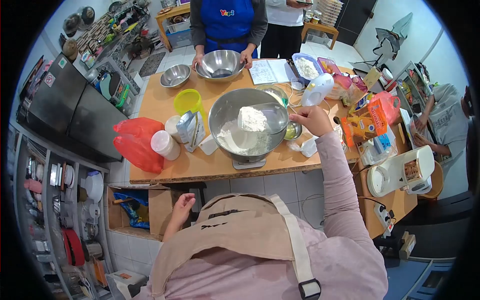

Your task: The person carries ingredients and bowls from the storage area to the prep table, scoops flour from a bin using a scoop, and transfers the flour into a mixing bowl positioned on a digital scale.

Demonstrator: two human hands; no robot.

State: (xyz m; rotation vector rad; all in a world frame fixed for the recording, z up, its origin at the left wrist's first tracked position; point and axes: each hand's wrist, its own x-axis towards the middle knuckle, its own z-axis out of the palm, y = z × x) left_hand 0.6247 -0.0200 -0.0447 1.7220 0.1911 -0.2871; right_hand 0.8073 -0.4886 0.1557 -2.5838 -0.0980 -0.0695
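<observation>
My right hand (312, 120) is closed on the edge of a metal bowl (272, 114) that tips over the left half of a large steel bowl (220, 107). White flour (252, 119) lies in the tipped bowl, and more flour (235, 141) covers the bottom of the large one. Under the large bowl a scale (249, 164) shows at the table's front edge. My left hand (184, 204) hangs below the table with its fingers curled, and whether anything is in them is too small to tell.
Across the wooden table (190, 170) a person in a blue apron (227, 20) holds a steel bowl (219, 64). A red bag (140, 142), white jar (165, 145) and green container (189, 101) stand left. A hand mixer (317, 90) and orange packet (367, 122) lie right.
</observation>
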